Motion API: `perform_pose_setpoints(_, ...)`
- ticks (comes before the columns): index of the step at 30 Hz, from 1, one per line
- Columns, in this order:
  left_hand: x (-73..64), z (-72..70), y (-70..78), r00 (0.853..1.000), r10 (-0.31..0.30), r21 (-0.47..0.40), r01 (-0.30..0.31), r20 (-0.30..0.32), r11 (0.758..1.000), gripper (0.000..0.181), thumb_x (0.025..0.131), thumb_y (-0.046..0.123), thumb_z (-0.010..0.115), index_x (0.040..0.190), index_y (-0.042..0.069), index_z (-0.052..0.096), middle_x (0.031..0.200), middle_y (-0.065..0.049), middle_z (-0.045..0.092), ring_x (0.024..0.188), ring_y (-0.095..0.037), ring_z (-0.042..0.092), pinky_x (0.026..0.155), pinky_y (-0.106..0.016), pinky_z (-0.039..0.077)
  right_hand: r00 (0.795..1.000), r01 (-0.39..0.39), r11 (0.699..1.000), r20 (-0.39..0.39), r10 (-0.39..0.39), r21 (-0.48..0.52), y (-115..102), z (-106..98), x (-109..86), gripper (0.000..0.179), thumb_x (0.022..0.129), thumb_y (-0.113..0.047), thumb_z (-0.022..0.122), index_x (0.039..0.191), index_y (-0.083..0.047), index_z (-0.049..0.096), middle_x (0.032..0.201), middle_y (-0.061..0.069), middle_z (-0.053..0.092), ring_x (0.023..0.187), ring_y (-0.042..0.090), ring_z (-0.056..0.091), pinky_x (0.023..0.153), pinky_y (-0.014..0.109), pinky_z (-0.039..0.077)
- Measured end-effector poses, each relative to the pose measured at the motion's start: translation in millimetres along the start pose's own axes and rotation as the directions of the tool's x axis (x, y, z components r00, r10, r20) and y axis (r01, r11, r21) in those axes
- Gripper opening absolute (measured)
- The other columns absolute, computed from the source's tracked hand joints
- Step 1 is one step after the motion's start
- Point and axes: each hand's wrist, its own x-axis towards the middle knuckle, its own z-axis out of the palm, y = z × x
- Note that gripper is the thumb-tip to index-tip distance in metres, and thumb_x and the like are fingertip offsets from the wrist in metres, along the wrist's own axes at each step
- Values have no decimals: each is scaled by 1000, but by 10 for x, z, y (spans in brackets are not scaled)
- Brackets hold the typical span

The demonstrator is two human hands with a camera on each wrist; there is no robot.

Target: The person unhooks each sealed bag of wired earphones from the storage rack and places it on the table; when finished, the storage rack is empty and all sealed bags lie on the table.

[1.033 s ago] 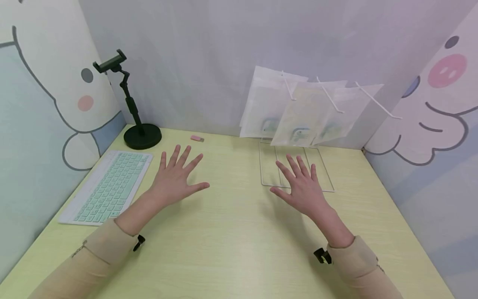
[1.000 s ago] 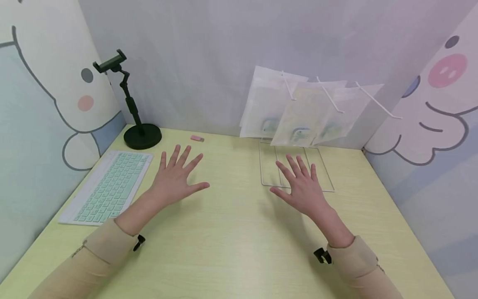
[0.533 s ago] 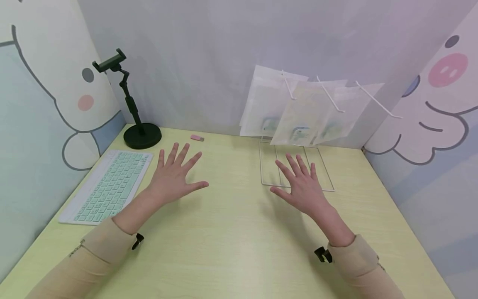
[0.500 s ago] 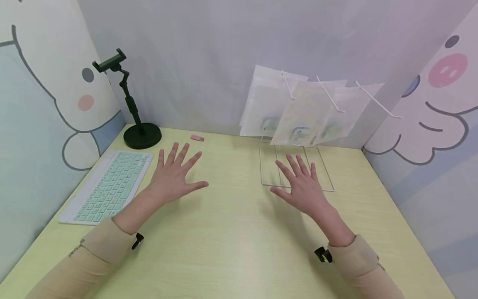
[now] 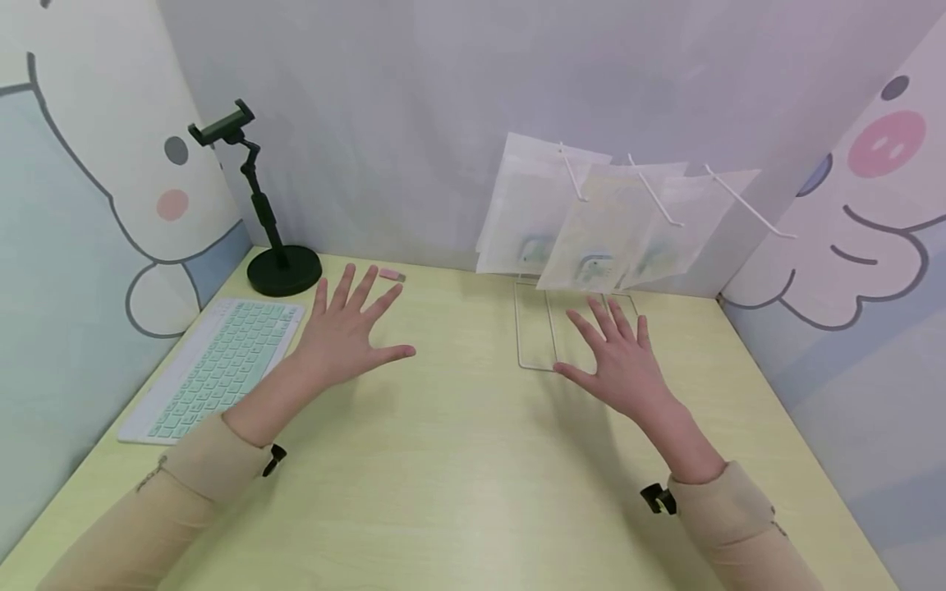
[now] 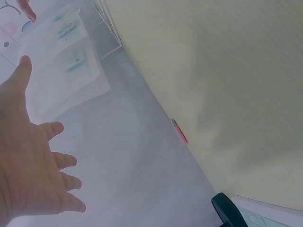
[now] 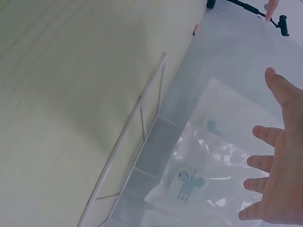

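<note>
My left hand (image 5: 337, 341) hovers over the table between the keyboard and the middle, its fingers straight and spread, holding nothing. Just beyond its fingertips lies a small pink USB stick (image 5: 392, 275) with a metal end. A white keyboard (image 5: 222, 361) with mint keys is left of this hand. My right hand (image 5: 624, 369), also spread and holding nothing, hovers in front of a white wire rack (image 5: 534, 366) and overlaps its base in the head view. Translucent pouches (image 5: 591, 222) hang from the rack's hooks. One pouch (image 7: 189, 182) shows a printed picture of earphones in the right wrist view.
A black phone stand (image 5: 284, 269) stands at the back left corner. The pale wooden table (image 5: 458, 460) is bounded by a grey back wall (image 5: 384, 123) and side panels printed with cartoon animals. The rack's hooks (image 5: 750, 201) stick out toward the front.
The right hand has moved right and slightly forward, covering more of the rack's base. The left hand has risen a little toward the USB stick. Both stay spread, and the objects stand where they were.
</note>
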Motion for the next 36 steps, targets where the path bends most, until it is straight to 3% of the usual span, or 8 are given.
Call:
perform_pose_setpoints(7,166,-103,42,1000,10,-8,-10,-12,1000,97,76,82,41,152,26,18,159,-11,-3,143,-30,-18,110,-60,-10,999,-41,999,-18,41,-4,274,-91,-25,85,82,-63,58,149,-21,28,157,14,14,144,36,6,106,69,5)
perform_pose_setpoints(12,357,-124,87,998,21,-20,-22,-53,1000,99,75,84,39,152,26,17,159,-8,-6,142,-25,-23,111,-59,-8,996,-80,997,-30,80,3,497,-135,-62,86,81,-63,60,148,-18,29,157,15,15,144,38,8,105,70,6)
perform_pose_setpoints(21,766,-107,296,996,35,-43,-39,-80,998,100,76,83,39,153,27,10,159,-8,-6,144,-27,-16,112,-57,-7,994,-103,994,-20,104,35,972,16,-147,86,82,-58,61,148,-13,29,157,17,10,144,38,4,108,66,7)
perform_pose_setpoints(26,961,-60,449,994,48,-88,-57,-103,994,100,77,81,42,153,25,11,159,-8,-4,144,-27,-16,113,-57,-3,993,-115,986,22,113,117,1207,160,-213,85,84,-52,63,149,-10,27,157,20,7,144,39,-1,103,67,19)
perform_pose_setpoints(31,1127,2,563,990,58,-151,-78,-130,985,100,77,79,45,153,23,12,160,-7,-4,144,-26,-14,113,-56,-3,990,-125,975,92,110,186,1449,355,-257,86,85,-49,63,150,-8,23,156,22,5,143,41,-5,100,70,19)
perform_pose_setpoints(36,1299,71,649,987,41,-244,-79,-157,966,101,78,75,51,153,19,12,159,-6,-3,145,-26,-10,114,-53,-1,976,-150,947,195,96,285,1733,542,-279,89,85,-44,66,151,-8,18,156,24,3,140,48,3,96,73,20)
